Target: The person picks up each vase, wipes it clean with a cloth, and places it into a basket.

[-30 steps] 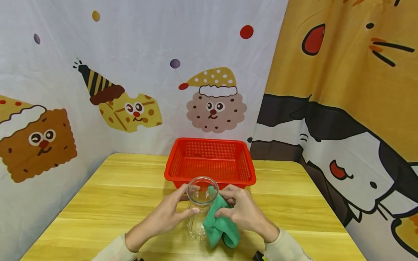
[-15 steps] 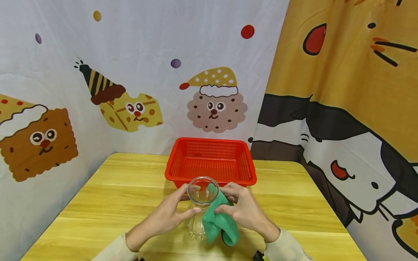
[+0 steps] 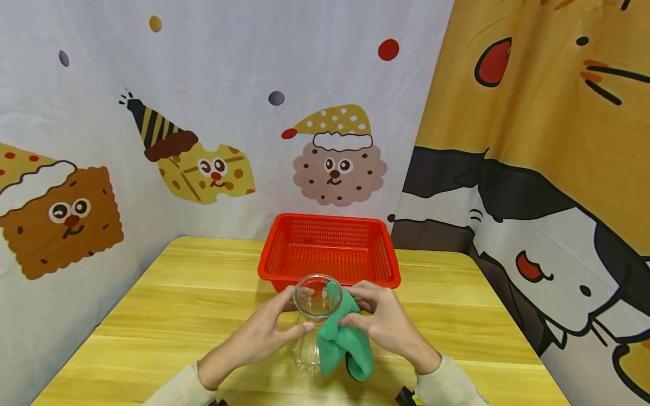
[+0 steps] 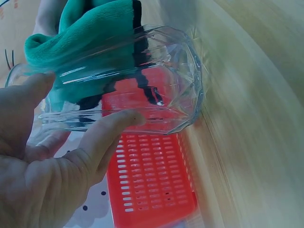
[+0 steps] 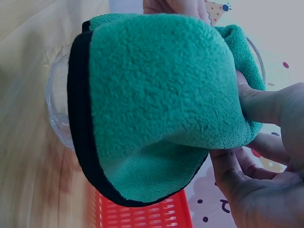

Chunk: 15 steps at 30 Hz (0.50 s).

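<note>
A clear glass jar (image 3: 307, 344) with a round open mouth stands in front of the person, over the near part of the table. My left hand (image 3: 264, 332) grips its left side, thumb in front and fingers behind; in the left wrist view the fingers curve round the glass (image 4: 166, 99). My right hand (image 3: 388, 324) pinches a green cloth (image 3: 345, 344) with a black edge against the jar's right side near the rim. In the right wrist view the cloth (image 5: 156, 85) hangs in a fold and covers most of the jar.
A red perforated plastic basket (image 3: 330, 254) sits just behind the jar, at the back of the wooden table (image 3: 203, 282). Behind the table hangs a white curtain (image 3: 228, 73) with cartoon prints, and a yellow one (image 3: 472, 113) to the right.
The cloth has shifted slightly up along the jar's right side with the right hand. The left hand keeps its grip, and the head view has turned a little left.
</note>
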Tool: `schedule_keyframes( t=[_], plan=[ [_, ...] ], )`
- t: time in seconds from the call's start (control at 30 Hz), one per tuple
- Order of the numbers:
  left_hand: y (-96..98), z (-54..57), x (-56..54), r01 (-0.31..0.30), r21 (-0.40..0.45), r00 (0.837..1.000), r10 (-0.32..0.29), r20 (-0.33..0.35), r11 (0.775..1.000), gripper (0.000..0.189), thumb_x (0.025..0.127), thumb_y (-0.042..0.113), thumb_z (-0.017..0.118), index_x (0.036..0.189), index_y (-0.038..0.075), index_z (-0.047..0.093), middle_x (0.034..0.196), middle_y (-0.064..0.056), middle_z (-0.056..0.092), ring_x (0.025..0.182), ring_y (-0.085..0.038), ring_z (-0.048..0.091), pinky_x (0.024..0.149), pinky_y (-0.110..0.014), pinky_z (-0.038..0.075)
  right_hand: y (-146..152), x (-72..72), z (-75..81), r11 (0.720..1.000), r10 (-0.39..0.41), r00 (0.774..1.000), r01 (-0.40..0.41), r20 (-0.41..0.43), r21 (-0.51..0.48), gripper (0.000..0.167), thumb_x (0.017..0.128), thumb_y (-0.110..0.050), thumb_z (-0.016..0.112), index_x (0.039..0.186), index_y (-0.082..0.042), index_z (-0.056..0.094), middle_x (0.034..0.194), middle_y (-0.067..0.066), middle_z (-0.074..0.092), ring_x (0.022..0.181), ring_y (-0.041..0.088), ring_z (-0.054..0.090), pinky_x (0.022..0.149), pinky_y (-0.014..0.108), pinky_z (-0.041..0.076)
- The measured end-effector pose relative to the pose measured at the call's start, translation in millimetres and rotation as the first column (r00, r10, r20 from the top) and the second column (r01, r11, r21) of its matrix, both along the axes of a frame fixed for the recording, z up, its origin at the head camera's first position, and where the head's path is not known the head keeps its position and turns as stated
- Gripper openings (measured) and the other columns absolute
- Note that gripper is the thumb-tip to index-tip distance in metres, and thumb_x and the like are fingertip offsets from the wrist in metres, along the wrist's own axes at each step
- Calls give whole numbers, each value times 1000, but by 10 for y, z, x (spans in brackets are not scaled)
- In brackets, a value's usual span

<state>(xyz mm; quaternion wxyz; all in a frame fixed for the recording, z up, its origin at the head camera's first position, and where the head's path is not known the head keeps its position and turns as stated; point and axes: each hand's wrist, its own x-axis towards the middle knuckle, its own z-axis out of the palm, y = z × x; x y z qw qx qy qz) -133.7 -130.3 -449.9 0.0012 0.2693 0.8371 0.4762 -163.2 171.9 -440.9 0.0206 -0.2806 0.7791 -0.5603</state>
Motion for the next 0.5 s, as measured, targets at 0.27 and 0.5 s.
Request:
schedule_keyframes(
  t=[0.27, 0.5],
  plan=[
    [7, 12, 12, 4, -6, 1000, -4, 2, 1000, 55, 114, 41, 79, 160, 19, 59, 153, -12, 77, 139, -42, 77, 117, -76, 61, 54, -13, 23, 999, 47, 999, -46, 20, -27, 57, 99, -5, 93, 153, -5, 75, 137, 17, 76, 117, 16, 84, 101, 29, 72],
    [14, -7, -9, -4, 1, 1000, 4, 12, 1000, 56, 113, 40, 80, 160, 19, 59, 153, -13, 77, 140, -45, 77, 119, -78, 58, 77, -23, 38, 997, 79, 997, -79, 21, -12, 61, 101, -11, 92, 158, -1, 70, 139, 20, 74, 119, 14, 82, 102, 30, 72]
  ],
)
